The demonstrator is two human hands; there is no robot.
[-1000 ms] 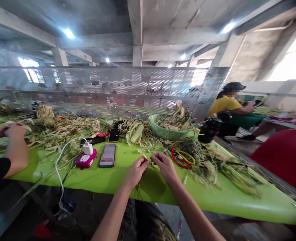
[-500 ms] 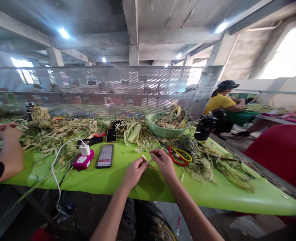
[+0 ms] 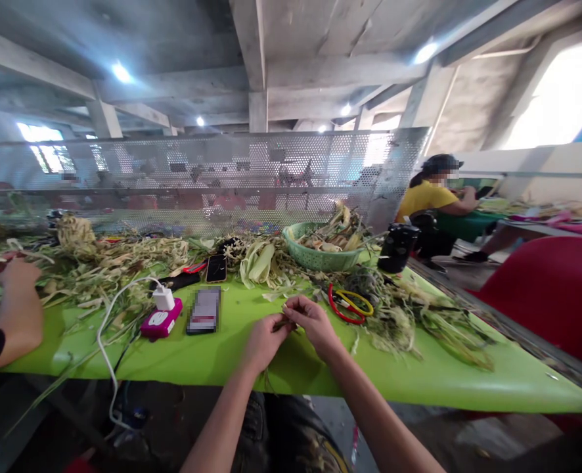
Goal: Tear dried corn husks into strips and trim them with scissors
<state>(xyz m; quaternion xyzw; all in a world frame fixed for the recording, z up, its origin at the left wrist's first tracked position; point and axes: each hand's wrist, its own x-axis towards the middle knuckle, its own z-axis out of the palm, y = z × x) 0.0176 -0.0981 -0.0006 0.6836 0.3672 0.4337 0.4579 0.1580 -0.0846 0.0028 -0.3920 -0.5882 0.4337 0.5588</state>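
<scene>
Over the green table, my left hand [image 3: 268,341] is closed in a pinch on a thin strip of corn husk, with fine strands [image 3: 266,378] hanging below the palm. My right hand [image 3: 314,323] pinches the same small piece at its upper end, its fingertips touching those of the left. Most of the piece is hidden by my fingers. Just right of my right hand lies a looped tool with red and yellow handles [image 3: 346,320], its working end not clear. Beyond my hands lies a bundle of pale green corn husks [image 3: 262,264].
A green basket [image 3: 315,260] of husks stands behind, near a black cup [image 3: 398,247]. Left are a phone [image 3: 204,310], a second phone [image 3: 216,268] and a pink power block [image 3: 159,319] with a white cable. A co-worker's arm [image 3: 22,309] is at far left. Husk heaps [image 3: 118,263] line the back.
My hands have come closer together, the right fingertips moving left onto the left ones. The pale strip between them shows less. The view has shifted slightly.
</scene>
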